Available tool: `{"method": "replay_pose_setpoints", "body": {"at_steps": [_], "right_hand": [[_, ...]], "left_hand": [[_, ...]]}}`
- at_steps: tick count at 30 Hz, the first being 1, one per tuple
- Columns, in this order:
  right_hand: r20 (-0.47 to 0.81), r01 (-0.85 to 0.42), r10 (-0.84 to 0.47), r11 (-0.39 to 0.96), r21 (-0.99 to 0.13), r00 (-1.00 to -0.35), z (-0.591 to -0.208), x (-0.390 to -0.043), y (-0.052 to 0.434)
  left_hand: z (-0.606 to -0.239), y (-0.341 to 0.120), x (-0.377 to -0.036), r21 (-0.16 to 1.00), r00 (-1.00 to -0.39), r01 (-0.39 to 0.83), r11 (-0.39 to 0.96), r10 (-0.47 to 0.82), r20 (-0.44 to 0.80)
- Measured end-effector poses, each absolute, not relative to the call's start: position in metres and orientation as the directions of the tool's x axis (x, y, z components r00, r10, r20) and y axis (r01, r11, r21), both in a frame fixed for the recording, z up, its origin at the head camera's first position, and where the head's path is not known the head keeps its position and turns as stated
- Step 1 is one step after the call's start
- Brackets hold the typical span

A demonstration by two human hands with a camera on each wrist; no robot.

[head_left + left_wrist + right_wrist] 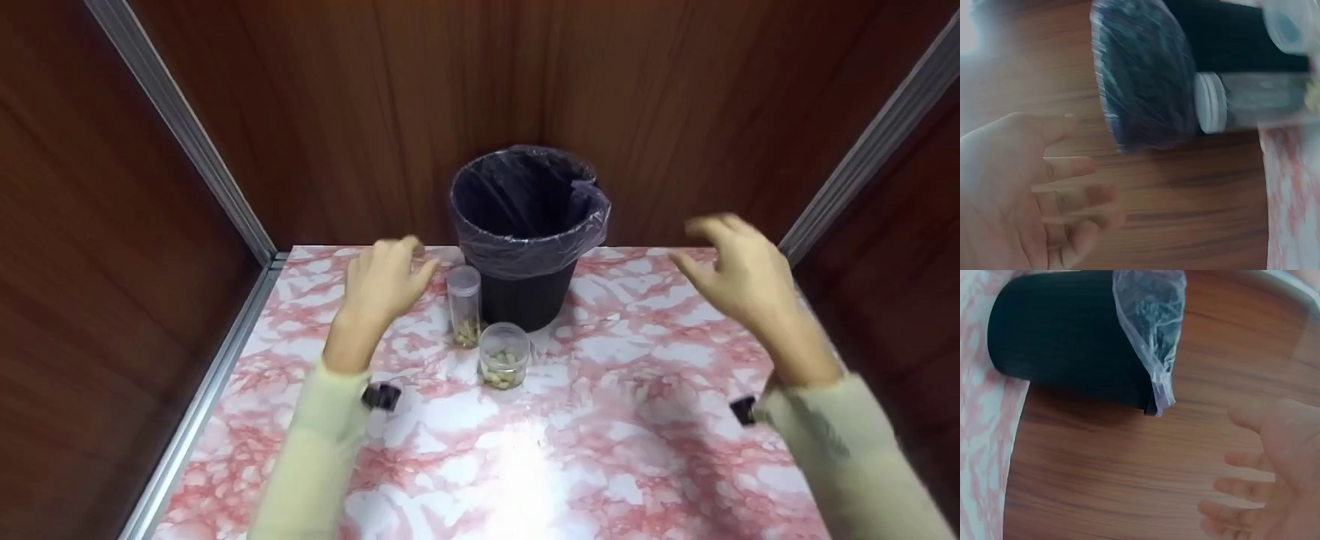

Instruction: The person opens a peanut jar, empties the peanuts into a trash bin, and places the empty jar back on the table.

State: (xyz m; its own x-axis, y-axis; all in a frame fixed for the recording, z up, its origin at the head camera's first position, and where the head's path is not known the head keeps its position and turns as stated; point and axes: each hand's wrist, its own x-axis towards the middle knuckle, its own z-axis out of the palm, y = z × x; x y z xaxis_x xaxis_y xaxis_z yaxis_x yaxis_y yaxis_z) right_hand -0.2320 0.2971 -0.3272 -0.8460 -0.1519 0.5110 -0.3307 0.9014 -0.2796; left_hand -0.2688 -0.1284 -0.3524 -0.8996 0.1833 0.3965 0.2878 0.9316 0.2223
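A black bin (525, 225) lined with a clear bag stands at the back of the pink marbled table (637, 420). In front of it stand a tall clear tube (464, 306) with a white cap and a short clear jar (504, 355), both holding pale nuts. My left hand (382, 281) hovers just left of the tube, fingers relaxed and empty. My right hand (739, 266) is raised to the right of the bin, fingers spread, holding nothing. The left wrist view shows the left hand (1027, 191), the bin (1145, 79) and the tube (1252, 101). The right wrist view shows the right hand (1275, 478) and the bin (1072, 343).
Dark wooden walls (360, 105) close in the table at the back and both sides, with metal strips (187, 135) at the corners. The table's near part lies bare under a bright glare.
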Motion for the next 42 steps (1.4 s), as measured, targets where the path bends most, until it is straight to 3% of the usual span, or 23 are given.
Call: {"method": "replay_pose_setpoints", "body": {"at_steps": [4,7,14,21,30,36,42], "right_hand": [[0.687,-0.384,-0.076,0.871,-0.307,-0.723,-0.363,-0.209,0.298],[0.722,-0.401,-0.010,0.836,-0.373,-0.692,-0.400,-0.192,0.292],[0.559,-0.321,0.068,0.758,-0.567,-0.826,-0.479,-0.167,0.259],[0.430,-0.331,-0.019,0.668,-0.666,-0.903,-0.516,-0.180,0.201],[0.369,-0.380,-0.187,0.732,-0.566,-0.910,-0.522,-0.226,0.135],[0.328,-0.371,-0.234,0.806,-0.461,-0.915,-0.523,-0.251,0.105],[0.308,-0.341,-0.217,0.831,-0.440,-0.926,-0.532,-0.252,0.093]], "left_hand": [[-0.366,-0.133,-0.237,0.309,-0.870,0.326,0.893,0.156,0.468],[-0.383,-0.136,-0.215,0.410,-0.875,0.344,0.845,0.130,0.467],[-0.431,-0.134,-0.190,0.630,-0.899,0.353,0.692,0.065,0.432],[-0.470,-0.128,-0.171,0.810,-0.943,0.302,0.503,0.033,0.331],[-0.512,-0.103,-0.161,0.912,-0.958,0.282,0.299,0.044,0.282],[-0.522,-0.098,-0.156,0.926,-0.970,0.243,0.288,0.070,0.233],[-0.518,-0.095,-0.149,0.929,-0.979,0.199,0.313,0.108,0.173]]}}
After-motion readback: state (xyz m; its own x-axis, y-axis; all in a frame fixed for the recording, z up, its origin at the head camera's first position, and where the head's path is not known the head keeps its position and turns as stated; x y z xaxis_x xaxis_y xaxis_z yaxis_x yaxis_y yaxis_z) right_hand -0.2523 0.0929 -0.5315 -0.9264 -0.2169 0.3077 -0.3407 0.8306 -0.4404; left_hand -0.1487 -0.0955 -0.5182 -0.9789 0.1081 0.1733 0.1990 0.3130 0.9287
